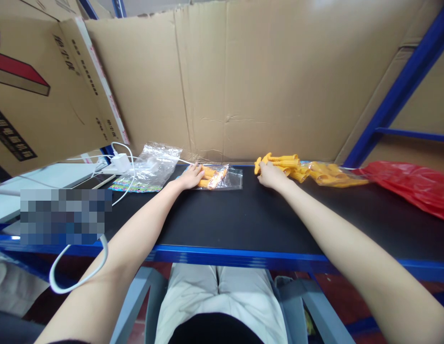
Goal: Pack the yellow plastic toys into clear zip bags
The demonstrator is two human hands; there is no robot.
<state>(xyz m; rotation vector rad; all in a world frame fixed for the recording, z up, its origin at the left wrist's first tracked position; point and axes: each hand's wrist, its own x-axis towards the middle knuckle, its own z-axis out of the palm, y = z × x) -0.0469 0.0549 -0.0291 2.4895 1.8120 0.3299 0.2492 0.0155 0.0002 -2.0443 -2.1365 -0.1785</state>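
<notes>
On the black tabletop, my left hand (191,177) rests over the left end of a small clear plastic bag (235,179) with its fingers stretched out. Inside that bag lie several orange-yellow plastic pieces (210,177). Farther right, the fingers of my right hand (274,177) are closed around part of a pile of yellow plastic pieces (284,162). These have flared, tube-like ends, and a knobbed end shows beside my fingertips. The gripped part is mostly hidden. More yellow pieces in clear film (325,174) lie to the right of the pile.
A red plastic bag (408,184) lies at the right. At the left are empty-looking clear packaging (150,165), a white charger (120,163) with cables, and a phone-like device (94,182). Cardboard (261,86) stands behind the table; a blue rail (229,255) edges its front.
</notes>
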